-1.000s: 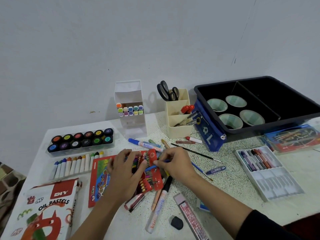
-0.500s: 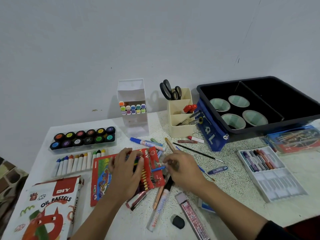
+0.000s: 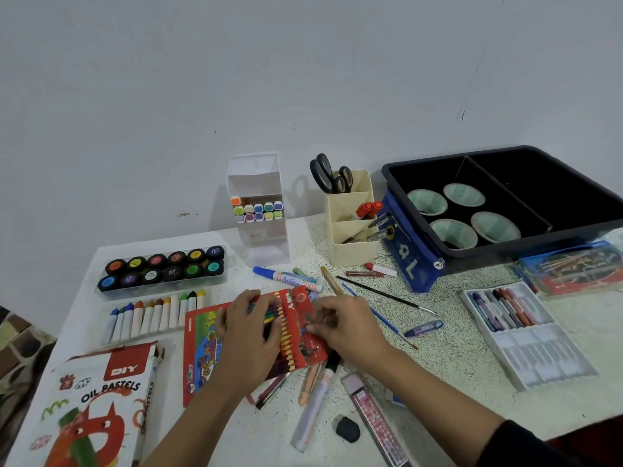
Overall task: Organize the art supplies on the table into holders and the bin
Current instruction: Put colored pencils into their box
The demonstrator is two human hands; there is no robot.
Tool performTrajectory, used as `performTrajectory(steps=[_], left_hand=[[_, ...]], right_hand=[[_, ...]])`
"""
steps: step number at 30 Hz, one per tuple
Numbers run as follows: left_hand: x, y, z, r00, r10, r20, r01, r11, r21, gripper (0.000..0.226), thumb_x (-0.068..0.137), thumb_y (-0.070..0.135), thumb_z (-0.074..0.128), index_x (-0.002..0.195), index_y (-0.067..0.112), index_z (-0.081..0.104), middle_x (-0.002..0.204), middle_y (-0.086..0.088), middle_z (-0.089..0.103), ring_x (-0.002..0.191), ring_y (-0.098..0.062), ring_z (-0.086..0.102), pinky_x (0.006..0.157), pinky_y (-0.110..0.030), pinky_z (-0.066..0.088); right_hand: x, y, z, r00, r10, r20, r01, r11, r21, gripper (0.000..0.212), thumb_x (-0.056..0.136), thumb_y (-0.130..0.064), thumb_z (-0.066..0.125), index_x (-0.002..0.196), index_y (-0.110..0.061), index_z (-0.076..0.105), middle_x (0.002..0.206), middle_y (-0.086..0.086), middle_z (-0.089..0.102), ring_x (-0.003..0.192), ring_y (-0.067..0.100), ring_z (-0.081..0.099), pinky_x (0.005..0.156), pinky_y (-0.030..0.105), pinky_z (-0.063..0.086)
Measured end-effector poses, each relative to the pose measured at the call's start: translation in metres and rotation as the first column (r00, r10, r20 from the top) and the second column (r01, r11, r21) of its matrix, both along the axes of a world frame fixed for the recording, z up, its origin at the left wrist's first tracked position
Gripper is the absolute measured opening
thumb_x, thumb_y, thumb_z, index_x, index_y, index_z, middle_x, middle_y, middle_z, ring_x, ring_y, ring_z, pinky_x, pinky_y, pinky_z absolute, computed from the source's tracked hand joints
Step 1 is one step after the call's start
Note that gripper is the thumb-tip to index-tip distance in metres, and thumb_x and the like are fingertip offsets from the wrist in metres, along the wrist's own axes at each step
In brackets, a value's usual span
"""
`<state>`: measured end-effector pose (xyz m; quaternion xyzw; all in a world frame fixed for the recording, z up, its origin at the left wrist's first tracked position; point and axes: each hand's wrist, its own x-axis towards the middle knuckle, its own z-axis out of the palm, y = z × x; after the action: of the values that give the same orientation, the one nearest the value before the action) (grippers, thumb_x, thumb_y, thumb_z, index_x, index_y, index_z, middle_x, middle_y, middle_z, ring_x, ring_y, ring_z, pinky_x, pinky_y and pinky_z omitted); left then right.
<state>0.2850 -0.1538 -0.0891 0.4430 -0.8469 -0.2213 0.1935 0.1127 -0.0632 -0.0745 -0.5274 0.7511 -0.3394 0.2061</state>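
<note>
Far left, the printed cardboard oil pastels box [image 3: 101, 396] stands open. Its row of paper-wrapped pastel sticks [image 3: 155, 315] is out, beside the clear tray of black-lidded paint pots [image 3: 161, 269]. None of this is put away.

The task's thing, the flat red cardboard crayon pack [image 3: 202, 348], lies on the speckled white table [image 3: 448, 358] in the near middle. Its long axis runs roughly left-right and is a bit skewed. The flap end points right and away (crayon tips are hidden, so I can't call their direction). The left hand [image 3: 249, 335] lies on it with fingers spread and fairly straight, pressing down. The right hand [image 3: 340, 326] has its fingers curled, pinching the flap end.

Behind, the white plastic marker holder [image 3: 258, 244] and the cream plastic pen holder [image 3: 350, 244] are partly filled.

Still loose are the blue-capped white marker [image 3: 286, 277], the thin black paintbrush [image 3: 384, 294], the long white marker [image 3: 313, 406] and the black eraser [image 3: 347, 429].

At right, the black plastic bin [image 3: 526, 246] holds only four tape rolls. The white plastic tray of crayons [image 3: 519, 328] sits outside it.

My judgement is that this is early-to-mid progress, with most of the sorting left.
</note>
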Motion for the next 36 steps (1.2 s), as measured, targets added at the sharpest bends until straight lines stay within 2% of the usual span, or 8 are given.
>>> performTrajectory(steps=[11,16,18,21,26,31,33,36], left_hand=[[-0.005,0.005,0.003,0.999,0.049,0.002,-0.049,0.999,-0.016,0.025,0.097,0.029,0.057,0.121,0.032,0.054,0.14,0.003,0.042,0.137,-0.015,0.033,0.118,-0.043,0.006],[-0.002,0.002,0.006,1.0,0.023,-0.015,-0.023,0.999,0.024,0.026,0.097,0.031,0.055,0.123,0.033,0.049,0.138,0.005,0.043,0.135,-0.012,0.033,0.119,-0.044,0.008],[0.0,-0.003,0.011,1.0,-0.004,0.009,0.004,0.999,0.053,0.036,0.097,0.036,0.056,0.131,0.033,0.045,0.138,0.006,0.044,0.134,-0.013,0.035,0.117,-0.044,0.012],[0.002,-0.019,0.02,0.984,-0.042,0.171,0.029,0.997,0.078,0.058,0.093,0.051,0.059,0.143,0.033,0.036,0.144,0.005,0.042,0.135,-0.016,0.036,0.114,-0.044,0.021],[0.0,-0.046,0.035,0.896,-0.111,0.429,0.074,0.992,0.104,0.067,0.088,0.069,0.052,0.142,0.032,0.042,0.135,0.004,0.049,0.13,-0.018,0.043,0.11,-0.046,0.025],[0.004,-0.056,0.054,0.959,-0.18,0.219,0.134,0.969,0.206,0.035,0.081,0.056,0.072,0.098,0.028,0.061,0.1,0.006,0.058,0.093,-0.011,0.061,0.086,-0.038,0.053],[0.007,-0.056,0.069,0.974,-0.193,0.122,0.155,0.951,0.268,0.029,0.083,0.048,0.074,0.093,0.025,0.059,0.098,0.008,0.063,0.085,-0.007,0.065,0.075,-0.032,0.058],[0.014,-0.059,0.092,0.976,-0.215,0.028,0.195,0.926,0.324,0.032,0.081,0.048,0.075,0.091,0.022,0.059,0.097,0.007,0.07,0.082,-0.011,0.071,0.074,-0.036,0.061]], right_hand=[[0.017,0.002,0.003,0.99,-0.014,0.144,0.012,1.0,0.012,0.023,0.083,0.002,0.073,0.084,-0.02,0.069,0.075,-0.009,0.071,0.07,-0.003,0.065,0.062,0.009,0.045],[0.014,0.006,0.011,0.968,-0.039,0.249,0.03,0.999,0.041,0.012,0.093,-0.007,0.066,0.093,-0.019,0.066,0.079,-0.005,0.073,0.069,0.001,0.067,0.057,0.013,0.049],[0.013,0.009,0.015,0.99,-0.02,0.137,0.013,0.999,0.05,0.011,0.09,-0.028,0.074,0.092,-0.023,0.065,0.079,-0.009,0.07,0.067,0.001,0.064,0.057,0.013,0.047],[0.011,0.012,0.019,0.989,0.062,-0.134,-0.045,0.991,0.128,0.036,0.075,-0.055,0.08,0.087,-0.028,0.059,0.086,-0.015,0.061,0.075,0.003,0.057,0.066,0.022,0.048],[0.013,0.012,0.024,0.982,0.083,-0.172,-0.053,0.983,0.175,0.036,0.072,-0.056,0.082,0.092,-0.036,0.058,0.085,-0.019,0.056,0.078,0.004,0.056,0.074,0.026,0.048],[0.012,0.013,0.014,1.0,0.005,0.004,-0.005,0.997,0.079,0.028,0.075,-0.034,0.086,0.086,-0.03,0.061,0.081,-0.011,0.068,0.073,0.004,0.062,0.07,0.028,0.054],[0.01,0.013,0.017,0.99,-0.007,0.141,0.006,1.0,0.009,0.023,0.08,-0.018,0.083,0.086,-0.029,0.064,0.08,-0.005,0.066,0.072,0.008,0.061,0.069,0.03,0.055],[0.008,0.012,0.027,0.982,0.051,0.184,-0.026,0.99,-0.135,0.017,0.091,-0.01,0.07,0.087,-0.023,0.061,0.084,-0.006,0.066,0.081,0.011,0.063,0.072,0.036,0.057]])
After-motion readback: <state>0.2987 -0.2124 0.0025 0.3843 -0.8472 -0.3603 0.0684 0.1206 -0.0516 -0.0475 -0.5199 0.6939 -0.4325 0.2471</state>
